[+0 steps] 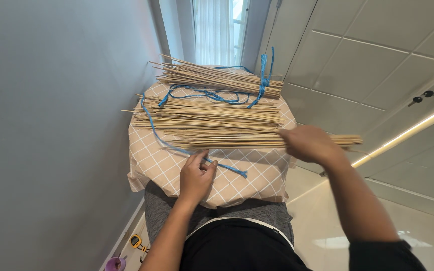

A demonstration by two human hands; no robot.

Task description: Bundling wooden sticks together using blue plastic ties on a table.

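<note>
Table bare at 7 o'clock; stick bundles and blue cord block 12; wall close at 9.

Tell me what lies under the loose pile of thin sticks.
Under the loose sticks lies a peach checked cloth and a blue string, which runs beneath them toward the left hand. The cloth hides whatever it covers. The right hand grips some sticks.

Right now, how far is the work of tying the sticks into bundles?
Done: one bundle at the far edge is tied with blue string. In hand: the right hand grips a loose bunch; the left hand touches the string. Left: the middle pile is untied.
</note>
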